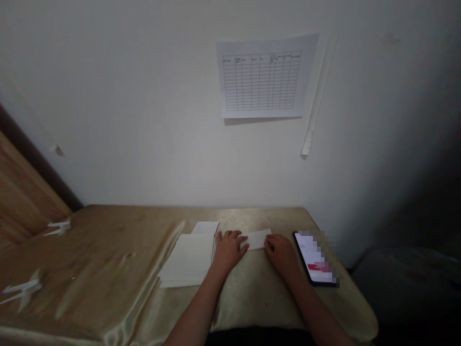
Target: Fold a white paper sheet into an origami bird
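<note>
A small white piece of paper [256, 239], long and narrow like a folded sheet, lies flat on the cloth-covered table between my hands. My left hand [229, 249] has its thumb and fingertips on the left end of the paper. At the right end, the fingers of my right hand [281, 249] are bent and pinch the paper's edge. Just left of my left hand is a stack of white lined sheets [189, 259], like an open notepad, partly covered by my left wrist. How the paper's layers lie under my fingertips is hidden.
A lit smartphone [310, 257] lies right of my right hand, near the table's right edge. Two white folded-paper figures [27, 288] rest at the far left. The tablecloth [144, 288] has a raised crease. A printed table sheet [262, 79] hangs on the wall.
</note>
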Motion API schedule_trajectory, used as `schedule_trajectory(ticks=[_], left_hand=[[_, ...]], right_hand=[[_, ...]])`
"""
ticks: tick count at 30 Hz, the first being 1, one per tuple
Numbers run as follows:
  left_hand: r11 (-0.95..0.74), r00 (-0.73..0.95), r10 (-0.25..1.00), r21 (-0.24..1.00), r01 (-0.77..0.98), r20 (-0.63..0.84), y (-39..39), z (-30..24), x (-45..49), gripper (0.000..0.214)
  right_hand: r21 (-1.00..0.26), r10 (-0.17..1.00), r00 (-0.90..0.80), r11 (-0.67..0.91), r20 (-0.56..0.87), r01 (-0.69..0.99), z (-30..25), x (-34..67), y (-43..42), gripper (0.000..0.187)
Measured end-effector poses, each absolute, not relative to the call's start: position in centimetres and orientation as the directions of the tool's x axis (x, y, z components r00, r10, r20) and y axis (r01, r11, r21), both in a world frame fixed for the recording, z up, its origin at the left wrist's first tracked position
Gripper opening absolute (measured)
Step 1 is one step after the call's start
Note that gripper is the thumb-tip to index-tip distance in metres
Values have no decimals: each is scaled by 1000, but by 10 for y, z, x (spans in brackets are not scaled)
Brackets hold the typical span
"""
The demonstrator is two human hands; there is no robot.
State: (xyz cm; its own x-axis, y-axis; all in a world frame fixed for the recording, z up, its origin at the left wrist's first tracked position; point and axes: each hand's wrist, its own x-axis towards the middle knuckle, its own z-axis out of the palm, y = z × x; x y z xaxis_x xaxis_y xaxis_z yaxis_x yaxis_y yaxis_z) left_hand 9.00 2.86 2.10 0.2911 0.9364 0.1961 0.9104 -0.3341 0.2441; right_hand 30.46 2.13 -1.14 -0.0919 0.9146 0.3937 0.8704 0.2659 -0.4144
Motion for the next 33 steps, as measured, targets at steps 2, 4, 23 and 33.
schedule_trajectory(ticks=[2,4,23,33], left_hand=[[-336,293,936,247,909,196,29,21,90,31],[-334,293,937,249,909,191,29,21,90,31],[-265,212,947,215,940,243,29,15,104,26],[-257,205,951,229,939,230,28,12,109,31]], right_hand=[[-416,915,-91,266,394,870,-12,304,21,28],[-418,913,-92,269,397,868,-11,304,21,29],[-417,932,-89,241,351,876,-8,303,21,26],[-386,937,-116,246,329,889,-8,302,21,24]])
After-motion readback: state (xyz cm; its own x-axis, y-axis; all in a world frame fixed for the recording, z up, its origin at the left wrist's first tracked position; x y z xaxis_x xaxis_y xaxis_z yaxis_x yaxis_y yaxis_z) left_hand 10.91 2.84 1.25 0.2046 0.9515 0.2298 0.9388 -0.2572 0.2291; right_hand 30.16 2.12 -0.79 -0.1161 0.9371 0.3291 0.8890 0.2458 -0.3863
